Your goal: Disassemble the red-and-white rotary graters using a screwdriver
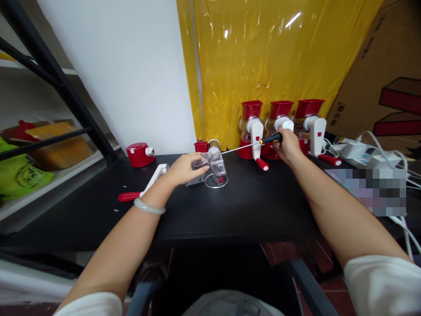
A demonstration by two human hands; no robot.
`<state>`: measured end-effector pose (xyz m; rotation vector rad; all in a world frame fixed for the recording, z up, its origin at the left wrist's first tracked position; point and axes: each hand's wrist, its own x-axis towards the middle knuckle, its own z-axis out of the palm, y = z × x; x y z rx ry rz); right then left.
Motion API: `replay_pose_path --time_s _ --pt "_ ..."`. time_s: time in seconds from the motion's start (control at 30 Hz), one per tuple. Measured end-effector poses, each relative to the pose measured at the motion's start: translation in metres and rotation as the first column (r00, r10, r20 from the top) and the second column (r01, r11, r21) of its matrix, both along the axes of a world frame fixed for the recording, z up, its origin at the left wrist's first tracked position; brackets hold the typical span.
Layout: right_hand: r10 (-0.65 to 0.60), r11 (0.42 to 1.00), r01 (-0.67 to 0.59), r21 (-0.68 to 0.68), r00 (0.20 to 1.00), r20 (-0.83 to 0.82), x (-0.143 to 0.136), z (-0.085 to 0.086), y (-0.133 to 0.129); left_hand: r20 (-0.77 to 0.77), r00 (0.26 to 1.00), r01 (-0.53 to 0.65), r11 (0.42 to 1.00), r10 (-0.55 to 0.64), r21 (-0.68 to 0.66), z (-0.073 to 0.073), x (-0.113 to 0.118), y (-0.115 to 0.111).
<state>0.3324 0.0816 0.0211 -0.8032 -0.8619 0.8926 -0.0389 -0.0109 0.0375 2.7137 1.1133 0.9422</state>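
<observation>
My left hand [187, 168] is closed round the left side of a clear plastic housing [217, 165] on the black table. In my right hand [288, 145] is a screwdriver [271, 138] with a black and yellow handle. Its metal shaft points left, and the tip is at or near the housing's upper right edge; whether they touch is unclear. Behind the housing are a small red part [201, 146] and a round white and metal part [214, 146]. A white crank with a red handle [129, 196] lies left of my left hand.
A red round base [140, 155] sits at the back left. Three red and white crank machines [252, 127] stand at the back right, close to my right hand. White chargers and cables [371, 151] lie at the far right. A black frame shelf [49, 74] rises at left.
</observation>
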Motion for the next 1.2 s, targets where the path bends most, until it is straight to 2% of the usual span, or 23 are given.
replay_pose_path --time_s 0.1,0.17,0.27,0.43,0.5,0.67,0.77,0.87,1.03,1.1,1.2 --pt "0.09 0.996 -0.087 0.027 0.989 -0.116 -0.002 0.004 -0.006 -0.002 1.0 -0.008 1.0 0.008 -0.002 0.0 0.0 0.0" --pt "0.108 0.993 -0.099 0.065 0.982 -0.156 -0.002 0.005 -0.008 -0.01 1.0 -0.012 1.0 0.012 -0.001 -0.001 0.0 0.0" --pt "0.057 0.997 -0.05 0.057 0.99 -0.128 -0.002 0.005 -0.007 -0.011 1.0 -0.017 1.0 0.017 0.002 -0.001 0.0 0.0" --pt "-0.051 0.999 0.051 0.01 0.999 0.013 -0.001 0.002 -0.002 -0.018 1.0 -0.013 1.0 0.013 0.001 -0.001 -0.001 0.0" --pt "-0.026 1.0 0.026 0.014 0.999 0.023 -0.002 0.002 -0.002 -0.016 1.0 -0.006 1.0 0.006 0.0 -0.001 0.0 0.0" --pt "0.104 0.994 -0.1 0.033 0.984 -0.143 -0.004 0.008 -0.012 -0.011 1.0 -0.009 1.0 0.009 -0.005 -0.001 0.0 -0.001" --pt "0.135 0.989 -0.122 0.084 0.978 -0.162 -0.003 0.01 -0.017 -0.017 1.0 -0.009 1.0 0.009 -0.005 0.0 0.0 -0.001" --pt "0.107 0.992 -0.096 0.087 0.987 -0.124 -0.001 0.009 -0.016 -0.014 1.0 -0.015 1.0 0.015 -0.001 0.0 0.001 -0.001" --pt "-0.05 0.998 0.049 0.047 0.999 0.018 -0.001 0.005 -0.005 -0.015 1.0 -0.011 1.0 0.011 -0.005 0.0 0.0 -0.001" --pt "-0.042 0.998 0.041 0.052 0.999 0.009 -0.002 0.005 -0.004 -0.008 1.0 -0.014 1.0 0.014 -0.011 0.0 0.0 0.0" --pt "0.045 0.998 -0.042 0.04 0.995 -0.085 -0.004 0.009 -0.008 -0.011 1.0 -0.021 1.0 0.02 -0.014 0.0 0.0 0.0"
